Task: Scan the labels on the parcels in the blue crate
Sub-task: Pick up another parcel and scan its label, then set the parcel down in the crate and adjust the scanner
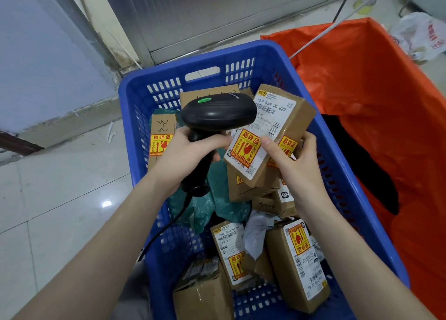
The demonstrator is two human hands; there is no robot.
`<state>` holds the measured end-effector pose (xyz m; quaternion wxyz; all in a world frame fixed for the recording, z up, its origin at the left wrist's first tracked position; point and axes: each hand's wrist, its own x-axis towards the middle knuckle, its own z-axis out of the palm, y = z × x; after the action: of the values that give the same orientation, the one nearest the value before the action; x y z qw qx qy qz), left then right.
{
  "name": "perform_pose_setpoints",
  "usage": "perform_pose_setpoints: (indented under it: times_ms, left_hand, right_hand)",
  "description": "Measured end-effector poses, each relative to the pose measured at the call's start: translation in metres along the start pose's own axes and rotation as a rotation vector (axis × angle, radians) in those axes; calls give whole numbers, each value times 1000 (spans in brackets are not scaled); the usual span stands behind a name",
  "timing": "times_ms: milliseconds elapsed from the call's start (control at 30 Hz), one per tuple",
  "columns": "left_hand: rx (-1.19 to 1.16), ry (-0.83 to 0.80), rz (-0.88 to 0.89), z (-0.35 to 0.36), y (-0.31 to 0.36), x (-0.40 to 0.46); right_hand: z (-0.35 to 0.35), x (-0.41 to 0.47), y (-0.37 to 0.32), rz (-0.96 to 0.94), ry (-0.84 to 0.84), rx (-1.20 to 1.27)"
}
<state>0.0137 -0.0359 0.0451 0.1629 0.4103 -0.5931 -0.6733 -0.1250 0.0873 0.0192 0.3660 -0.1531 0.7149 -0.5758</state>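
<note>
Nearest, taped cardboard parcels (298, 261) with white labels and yellow fragile stickers lie in the blue crate (362, 223), which stands on the tiled floor (60, 199). A green plastic bag (205, 204) lies among them. Above these, the left hand (183, 155) has its grip clenched around the handle of a black barcode scanner (217, 114), its cable trailing toward the near edge. The right hand (294, 165) is grasping a raised parcel (270, 131), label facing up, just beside the scanner head. Right of the crate, an orange sack (374, 90) stands open.
</note>
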Motion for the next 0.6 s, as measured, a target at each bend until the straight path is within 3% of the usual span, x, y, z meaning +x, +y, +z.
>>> perform_pose_setpoints:
  times_ms: [267, 600]
  left_hand:
    - [-157, -6, -91, -1, -3, 2]
    - [-135, 24, -171, -4, -5, -2]
  right_hand:
    - [8, -3, -3, 1, -77, -87]
    - [24, -11, 4, -140, -190, -280]
